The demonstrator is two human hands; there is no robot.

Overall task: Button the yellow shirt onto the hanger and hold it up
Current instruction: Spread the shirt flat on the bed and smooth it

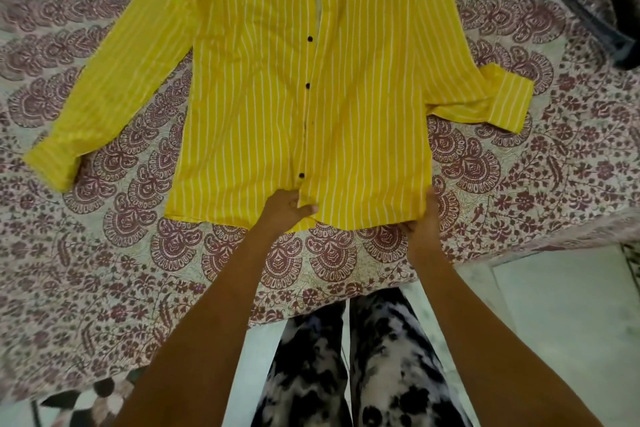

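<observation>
From my remote seat I see the yellow shirt (270, 97), striped in thin white lines, lying flat and face up on a bed covered by a cream bedsheet (104, 253) printed with maroon paisley. A row of dark buttons (307, 85) runs down the middle of the front. Near the collar end a pale strip shows beside the placket, though the top of the view is too cropped for me to say whether the front is fastened there.

My left hand (285, 210) pinches the hem at the foot of the button line, with the thumb (308, 209) laid over the cloth and the fingers curled beneath. My right hand (424, 222) grips the lower right corner of the hem, its fingers reaching up along the side seam.

One sleeve stretches out to the left, its cuff (52, 163) flat on the sheet. The other sleeve is bent back on itself at the right, its folded cuff (509, 100) just beside the body of the shirt.

Below my arms are black-and-white patterned trousers (381, 357) and a pale floor (554, 322)
</observation>
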